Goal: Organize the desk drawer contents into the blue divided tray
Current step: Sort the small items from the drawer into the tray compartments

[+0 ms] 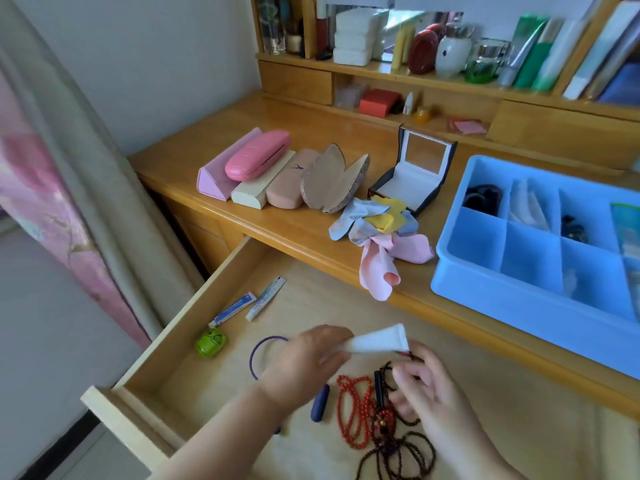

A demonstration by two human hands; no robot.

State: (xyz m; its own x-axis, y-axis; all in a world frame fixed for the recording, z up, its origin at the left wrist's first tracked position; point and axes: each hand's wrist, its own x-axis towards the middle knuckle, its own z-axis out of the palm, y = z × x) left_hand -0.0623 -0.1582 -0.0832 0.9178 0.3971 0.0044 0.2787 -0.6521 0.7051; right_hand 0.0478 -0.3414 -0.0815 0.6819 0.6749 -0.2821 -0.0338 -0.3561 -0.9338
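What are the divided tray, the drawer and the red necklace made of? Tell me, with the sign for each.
Divided tray: looks like moulded plastic, smooth uniform blue walls.
Drawer: pale wood or veneer, faint grain, matte.
Red necklace: small glossy red beads; material unclear.

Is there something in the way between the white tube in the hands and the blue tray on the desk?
Nothing visible blocks it. The left hand holds the white tube above the open drawer, and the blue tray sits up and to the right on the desk. The pile of cloths lies left of the tray, off that path.
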